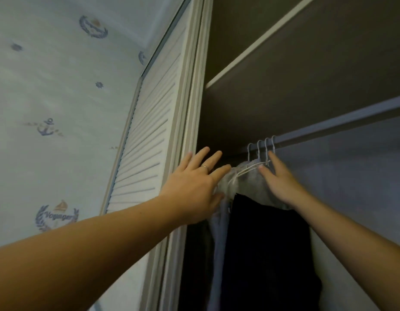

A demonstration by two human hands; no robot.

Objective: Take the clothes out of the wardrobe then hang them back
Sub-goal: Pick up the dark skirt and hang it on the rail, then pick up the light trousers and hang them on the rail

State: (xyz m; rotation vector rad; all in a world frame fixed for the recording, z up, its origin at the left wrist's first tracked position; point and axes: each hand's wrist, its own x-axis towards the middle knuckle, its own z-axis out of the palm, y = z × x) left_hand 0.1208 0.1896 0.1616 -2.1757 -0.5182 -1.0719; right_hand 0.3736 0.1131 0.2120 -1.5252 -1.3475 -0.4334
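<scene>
Nearest the camera, two bare forearms reach up into the wardrobe. The left hand is spread flat, fingers apart, resting on the shoulder of the pale garments. The right hand, also spread and gripping nothing, lies nearer the hangers, its fingertips just below the four wire hooks. A dark garment hangs below. Farther back the rail runs rightward and away, so the hooks likely lift off upward.
</scene>
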